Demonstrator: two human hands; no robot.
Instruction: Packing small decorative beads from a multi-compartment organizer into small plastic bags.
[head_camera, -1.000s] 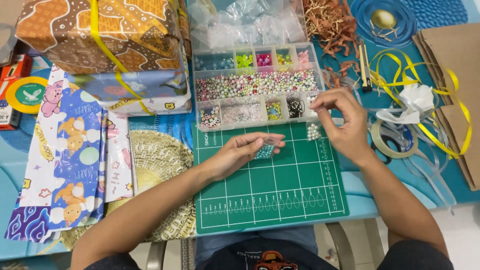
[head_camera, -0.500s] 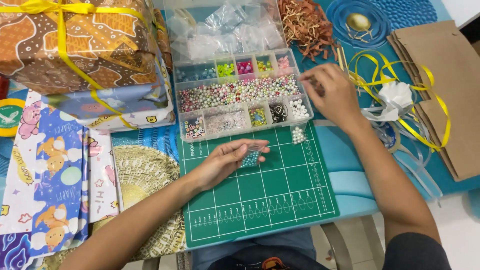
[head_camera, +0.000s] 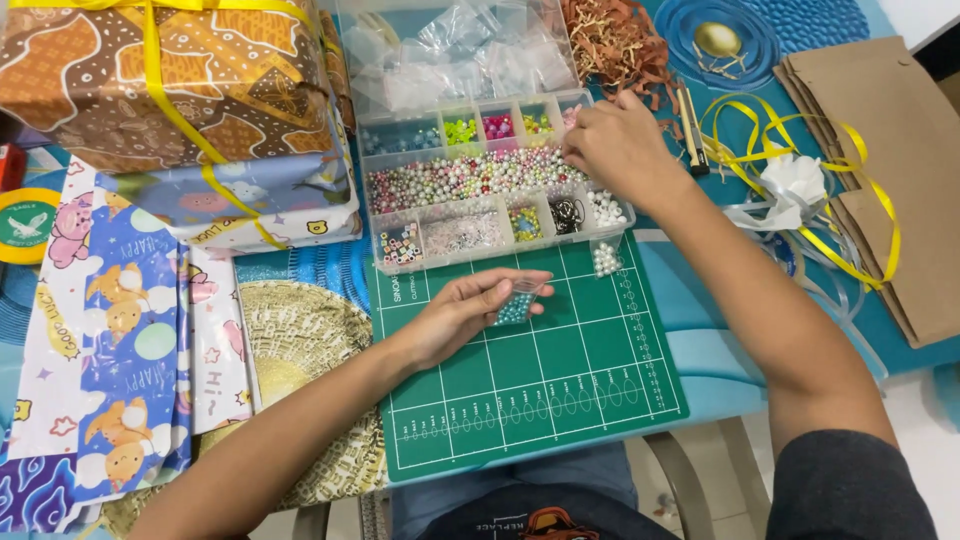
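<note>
My left hand (head_camera: 463, 314) rests palm up on the green cutting mat (head_camera: 560, 400), its fingers closed on a small clear bag of pale blue beads (head_camera: 517, 305). My right hand (head_camera: 618, 148) reaches over the clear bead organizer (head_camera: 480, 190), its fingertips down in the far right compartments; whether it grips anything is hidden. The organizer's long middle compartment is full of mixed pastel beads. A small bag of white beads (head_camera: 606, 259) lies on the mat beside the organizer's near right corner.
Two wrapped gift boxes (head_camera: 190, 90) with yellow ribbon stand at the far left. Patterned wrapping paper (head_camera: 110, 330) and a woven gold placemat (head_camera: 300, 340) lie left. Brown paper bags (head_camera: 890, 170), yellow ribbon (head_camera: 850, 190), a white bow (head_camera: 795, 180) and brown shredded paper (head_camera: 615, 40) are right.
My right hand has moved from the mat's far right corner up to the far right compartments of the organizer. My left hand keeps holding the bead bag in the same spot.
</note>
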